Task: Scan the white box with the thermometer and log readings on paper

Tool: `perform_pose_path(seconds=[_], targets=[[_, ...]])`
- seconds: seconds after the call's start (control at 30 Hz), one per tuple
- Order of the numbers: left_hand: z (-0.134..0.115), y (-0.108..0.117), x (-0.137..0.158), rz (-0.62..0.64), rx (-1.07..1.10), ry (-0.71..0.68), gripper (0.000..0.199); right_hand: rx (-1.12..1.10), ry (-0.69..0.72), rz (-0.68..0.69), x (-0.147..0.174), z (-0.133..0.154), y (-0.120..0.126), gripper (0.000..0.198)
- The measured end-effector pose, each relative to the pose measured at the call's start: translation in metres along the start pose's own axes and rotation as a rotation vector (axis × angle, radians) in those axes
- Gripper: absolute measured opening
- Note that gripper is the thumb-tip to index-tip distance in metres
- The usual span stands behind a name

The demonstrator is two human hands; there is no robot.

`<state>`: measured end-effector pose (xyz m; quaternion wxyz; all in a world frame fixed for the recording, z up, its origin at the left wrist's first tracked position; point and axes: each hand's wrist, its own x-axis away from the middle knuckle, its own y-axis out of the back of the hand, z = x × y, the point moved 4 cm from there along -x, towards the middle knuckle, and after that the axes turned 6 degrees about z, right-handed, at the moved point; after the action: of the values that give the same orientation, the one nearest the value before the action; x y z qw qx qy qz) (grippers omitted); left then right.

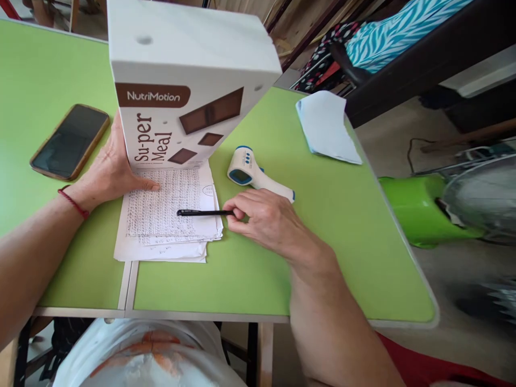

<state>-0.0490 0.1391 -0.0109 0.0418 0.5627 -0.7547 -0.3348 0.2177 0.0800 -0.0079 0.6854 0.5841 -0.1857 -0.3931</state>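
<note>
A white NutriMotion "Su-per Meal" box [153, 129] stands over the far part of a stack of handwritten sheets [169, 220]. At its lower left side is my left hand [110, 166], the thumb stretched in front of the box's bottom edge and the other fingers hidden behind it; the hand grips the box. Between the thumb and fingers of my right hand [266, 220] is a black pen [201, 213], held level over the right half of the sheets. Just beyond that hand lies a white and blue infrared thermometer [250, 173].
A smartphone [70, 141] in a tan case lies left of my left hand. Folded white paper [328, 126] rests near the right edge of the green table [346, 247]. Off the table are a green bin [419, 207] and a person in a blue-patterned garment [399, 35].
</note>
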Motion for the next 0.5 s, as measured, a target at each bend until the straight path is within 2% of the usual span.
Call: perform_pose_path(seconds=[0.07, 0.17, 0.23, 0.3, 0.4, 0.5], targets=[[0.003, -0.001, -0.001, 0.010, -0.008, 0.004, 0.094, -0.124, -0.080, -0.136, 0.000, 0.003, 0.005, 0.011], [0.006, -0.002, -0.002, 0.045, -0.060, 0.027, 0.099, -0.493, -0.230, -0.359, 0.000, 0.010, 0.003, 0.008], [0.009, -0.002, -0.001, 0.042, -0.075, 0.066, 0.104, -0.735, -0.314, -0.368, -0.002, 0.018, -0.008, 0.007], [0.013, -0.001, 0.000, 0.030, -0.076, 0.112, 0.107, -0.873, -0.380, -0.317, -0.004, 0.023, -0.019, 0.004], [0.018, -0.001, 0.002, 0.005, -0.041, 0.135, 0.104, -0.920, -0.455, -0.317, -0.005, 0.025, -0.029, 0.003], [0.022, 0.000, 0.002, -0.063, 0.132, 0.081, 0.101, -0.910, -0.471, -0.374, -0.003, 0.021, -0.032, 0.006]])
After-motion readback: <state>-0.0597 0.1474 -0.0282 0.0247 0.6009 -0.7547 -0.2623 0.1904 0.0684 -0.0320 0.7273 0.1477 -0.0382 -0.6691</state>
